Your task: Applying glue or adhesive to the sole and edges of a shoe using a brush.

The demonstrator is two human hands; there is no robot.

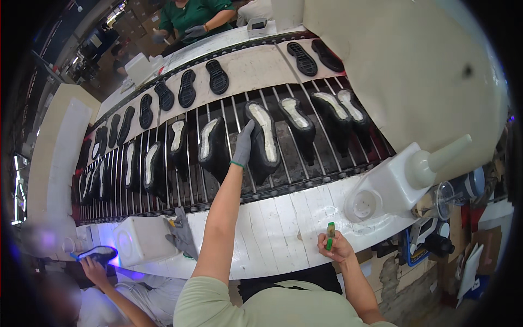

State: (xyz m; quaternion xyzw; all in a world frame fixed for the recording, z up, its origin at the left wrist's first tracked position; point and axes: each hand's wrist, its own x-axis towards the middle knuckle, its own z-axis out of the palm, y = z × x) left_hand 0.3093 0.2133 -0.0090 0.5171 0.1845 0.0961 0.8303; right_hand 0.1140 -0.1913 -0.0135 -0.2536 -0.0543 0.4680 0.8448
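Observation:
My left hand [243,146], in a grey glove with a green cuff, is closed on the side of a black shoe upper [268,139]. Its cream-coloured bottom faces up, and it rests on the metal bars of the conveyor. Part of the fingers is hidden against the shoe. Over the white ledge, my bare right hand [339,248] grips a small green-and-tan tool [330,231], whose kind I cannot make out. Beside the held shoe lie another black upper [208,139] on the left and one [297,117] on the right.
Black shoe soles [218,77] line the pale belt beyond the bars. On the white ledge [272,234] stand a white bottle [389,180], a white container [144,240] and a grey glove [182,234]. One co-worker holds a sole [98,254]; another [190,19] stands across.

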